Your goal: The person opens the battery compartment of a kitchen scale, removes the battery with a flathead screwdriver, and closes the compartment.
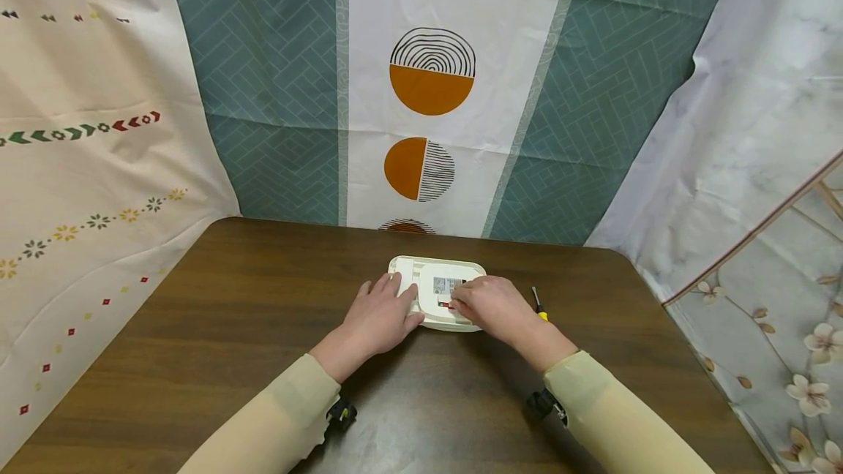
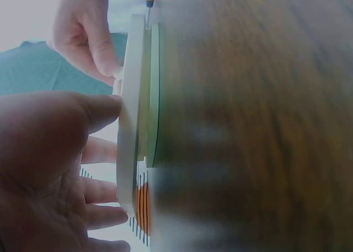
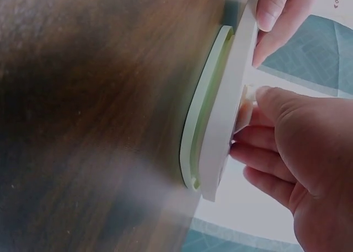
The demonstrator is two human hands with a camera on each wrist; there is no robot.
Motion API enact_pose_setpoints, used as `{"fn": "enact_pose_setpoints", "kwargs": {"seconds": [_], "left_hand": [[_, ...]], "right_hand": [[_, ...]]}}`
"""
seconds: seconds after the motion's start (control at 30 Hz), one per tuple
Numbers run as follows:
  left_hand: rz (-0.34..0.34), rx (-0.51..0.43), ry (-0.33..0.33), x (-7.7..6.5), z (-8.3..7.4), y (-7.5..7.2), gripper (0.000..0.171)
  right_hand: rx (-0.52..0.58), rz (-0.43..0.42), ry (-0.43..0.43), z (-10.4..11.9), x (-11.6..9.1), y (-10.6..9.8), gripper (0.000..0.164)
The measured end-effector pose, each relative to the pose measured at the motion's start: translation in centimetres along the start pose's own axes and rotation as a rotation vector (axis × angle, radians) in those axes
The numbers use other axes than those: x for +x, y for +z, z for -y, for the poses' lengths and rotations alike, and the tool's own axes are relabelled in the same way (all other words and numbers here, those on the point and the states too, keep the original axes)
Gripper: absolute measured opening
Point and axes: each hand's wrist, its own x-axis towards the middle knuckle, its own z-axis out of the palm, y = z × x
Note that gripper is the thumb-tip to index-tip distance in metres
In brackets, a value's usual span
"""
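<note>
A white, rounded-rectangular plastic device lies on the table with a printed label facing up. Seen edge-on in the left wrist view, its white body sits above a pale green rim. My left hand rests on the device's left part, fingers extended and spread, the thumb at the near edge. Over the label on the right part, my right hand pinches a small pale piece between thumb and fingers, close against the device's face. The fingers partly cover this piece; I cannot tell what it is.
A screwdriver with a yellow handle lies to the right of the device, partly behind my right wrist. The brown wooden table ends at patterned cloth hangings at the back and both sides.
</note>
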Motion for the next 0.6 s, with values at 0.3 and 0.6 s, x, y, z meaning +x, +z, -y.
{"fn": "enact_pose_setpoints", "kwargs": {"seconds": [0.3, 0.6], "left_hand": [[0.001, -0.003, 0.001, 0.02, 0.0, 0.11, 0.061], [-0.005, -0.009, 0.001, 0.09, 0.12, 0.32, 0.06]], "right_hand": [[0.052, 0.037, 0.06, -0.21, -0.16, -0.05, 0.017], [0.1, 0.051, 0.108, -0.13, -0.14, -0.32, 0.013]]}}
